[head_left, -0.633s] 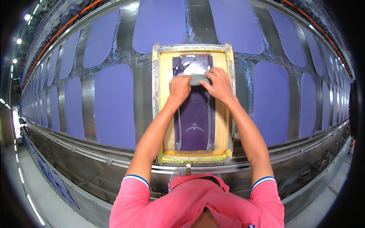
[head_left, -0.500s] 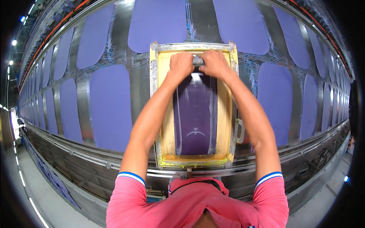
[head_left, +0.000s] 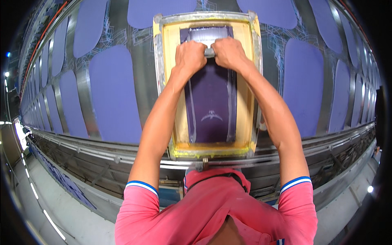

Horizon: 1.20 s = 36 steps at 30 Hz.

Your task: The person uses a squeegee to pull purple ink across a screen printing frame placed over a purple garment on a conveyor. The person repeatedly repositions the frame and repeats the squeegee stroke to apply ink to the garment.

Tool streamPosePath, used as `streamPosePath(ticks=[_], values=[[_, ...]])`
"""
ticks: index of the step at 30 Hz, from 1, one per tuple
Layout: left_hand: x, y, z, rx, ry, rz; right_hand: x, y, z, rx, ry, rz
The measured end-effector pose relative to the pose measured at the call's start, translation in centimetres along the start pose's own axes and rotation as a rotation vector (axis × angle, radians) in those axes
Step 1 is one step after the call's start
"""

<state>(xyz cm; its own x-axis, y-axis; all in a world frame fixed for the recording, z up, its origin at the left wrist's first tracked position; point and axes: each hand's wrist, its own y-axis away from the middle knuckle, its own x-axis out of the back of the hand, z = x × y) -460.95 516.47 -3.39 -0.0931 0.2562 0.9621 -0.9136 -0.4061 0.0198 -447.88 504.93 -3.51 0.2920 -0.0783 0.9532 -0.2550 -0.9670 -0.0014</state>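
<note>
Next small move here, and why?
Probably pull the grey bar nearer: the left grip and right grip both hold it toward the far end of the dark purple panel, and most of that panel lies on the near side of the bar.

Grey tool (head_left: 209, 52) mostly hidden; top panels (head_left: 161, 12) cropped.

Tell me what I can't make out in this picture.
All in the head view:
Most of the gray tool: covered by the left grip and right grip.
Far ends of the upper purple panels: cut off by the top edge.
Whatever lies beneath the frame: hidden by it.
</note>
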Motion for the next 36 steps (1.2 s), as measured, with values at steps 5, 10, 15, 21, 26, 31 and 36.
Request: streamPosePath(ticks=[5,10,15,21,26,31,36], values=[[-0.9,14.5,5.6,0.043,0.114,-0.055,-1.9,13.4,-7.3,0.031,-0.082,-0.070],[-1.7,27.8,11.3,0.078,0.208,-0.076,-3.1,26.0,-14.4,0.019,-0.157,-0.145],[-1.6,30.8,12.5,0.093,0.197,-0.177,-3.9,29.2,-16.0,-0.021,-0.192,-0.171],[0.0,16.8,7.4,0.039,0.108,-0.126,-1.6,16.7,-8.9,-0.073,-0.112,-0.113],[1.2,0.5,1.5,0.052,0.035,-0.054,1.9,1.4,-0.6,-0.080,0.009,-0.124],[2.8,-10.4,-2.6,0.038,-0.054,-0.053,4.4,-8.8,4.3,-0.154,-0.004,-0.133],[2.0,-10.2,-2.6,0.008,-0.019,-0.043,3.0,-8.4,5.1,-0.088,0.010,-0.109]])
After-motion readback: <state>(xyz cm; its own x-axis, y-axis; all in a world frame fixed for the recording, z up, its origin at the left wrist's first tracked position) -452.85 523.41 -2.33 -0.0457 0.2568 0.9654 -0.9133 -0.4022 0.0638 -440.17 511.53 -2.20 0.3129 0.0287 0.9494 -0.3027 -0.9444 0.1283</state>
